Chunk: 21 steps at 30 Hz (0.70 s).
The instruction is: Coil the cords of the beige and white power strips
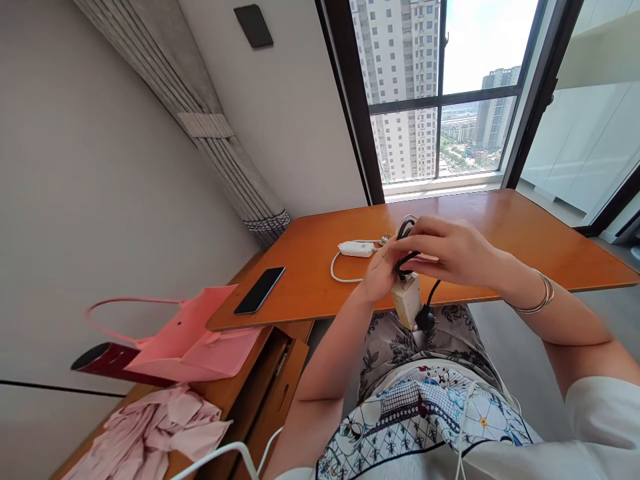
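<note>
At the near edge of the table, both my hands are together around a black cable (406,230) that is bundled in loops. My left hand (381,272) is closed on the loops from the left. My right hand (447,248) pinches the same cable from the right, fingers bent over it. Just below my fingers hangs a pale box-shaped block (407,300), perhaps a power adapter or socket; what holds it is hidden. Beside the block dangles a black plug (425,319). A white inline box (356,249) on a white cord lies left of my hands.
A black phone (260,291) lies on the left of the brown table (540,250). Left of that, a pink bag (200,337), a dark red cylinder (113,363) and crumpled pink cloth (155,433) rest on a wooden cabinet (250,380). A window stands behind the table.
</note>
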Each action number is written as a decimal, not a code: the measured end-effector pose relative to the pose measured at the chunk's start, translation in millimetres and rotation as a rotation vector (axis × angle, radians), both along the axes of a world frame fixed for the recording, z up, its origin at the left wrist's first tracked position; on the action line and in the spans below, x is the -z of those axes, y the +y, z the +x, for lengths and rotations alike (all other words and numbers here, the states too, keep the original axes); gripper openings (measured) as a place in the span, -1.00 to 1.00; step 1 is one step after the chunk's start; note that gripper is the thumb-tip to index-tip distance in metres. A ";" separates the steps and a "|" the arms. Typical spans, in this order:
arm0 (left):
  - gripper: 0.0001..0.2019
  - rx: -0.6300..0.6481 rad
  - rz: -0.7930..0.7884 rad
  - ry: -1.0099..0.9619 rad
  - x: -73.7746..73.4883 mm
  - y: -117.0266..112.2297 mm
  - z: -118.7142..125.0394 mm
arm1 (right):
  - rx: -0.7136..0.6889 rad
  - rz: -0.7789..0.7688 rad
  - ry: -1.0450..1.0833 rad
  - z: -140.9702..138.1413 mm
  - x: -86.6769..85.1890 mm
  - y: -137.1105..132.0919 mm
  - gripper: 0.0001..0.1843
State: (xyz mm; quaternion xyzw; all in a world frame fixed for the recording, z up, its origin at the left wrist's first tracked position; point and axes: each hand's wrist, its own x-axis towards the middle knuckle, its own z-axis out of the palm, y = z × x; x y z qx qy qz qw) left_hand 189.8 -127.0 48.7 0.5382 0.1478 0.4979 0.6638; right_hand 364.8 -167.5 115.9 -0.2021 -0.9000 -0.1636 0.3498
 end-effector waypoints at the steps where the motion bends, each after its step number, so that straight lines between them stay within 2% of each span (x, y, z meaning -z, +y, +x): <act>1: -0.60 0.022 -0.020 0.021 1.2 0.0 0.5 | 0.006 -0.033 0.047 1.1 -2.6 4.4 -0.67; 6: -0.59 0.113 -0.035 -0.011 -5.9 -5.2 4.1 | 0.013 -0.186 0.211 6.5 -5.0 29.9 -0.60; 9: -0.58 0.119 -0.129 -0.046 -12.5 -8.3 5.9 | -0.018 -0.278 0.274 6.0 1.0 35.6 -0.62; 12: -0.52 0.079 -0.244 -0.116 -17.2 -7.7 5.0 | -0.034 -0.350 0.374 3.0 10.8 27.9 -0.65; 16: -0.46 0.000 -0.272 -0.236 -22.7 -5.4 1.7 | -0.050 -0.494 0.437 0.1 29.3 9.2 -0.69; 18: -0.45 -0.022 -0.284 -0.263 -24.8 -6.0 1.1 | 0.013 -0.531 0.426 0.1 38.9 3.9 -0.69; 21: -0.45 -0.006 -0.302 -0.252 -25.5 -8.4 2.1 | 0.175 -0.469 0.432 0.7 49.6 6.8 -0.46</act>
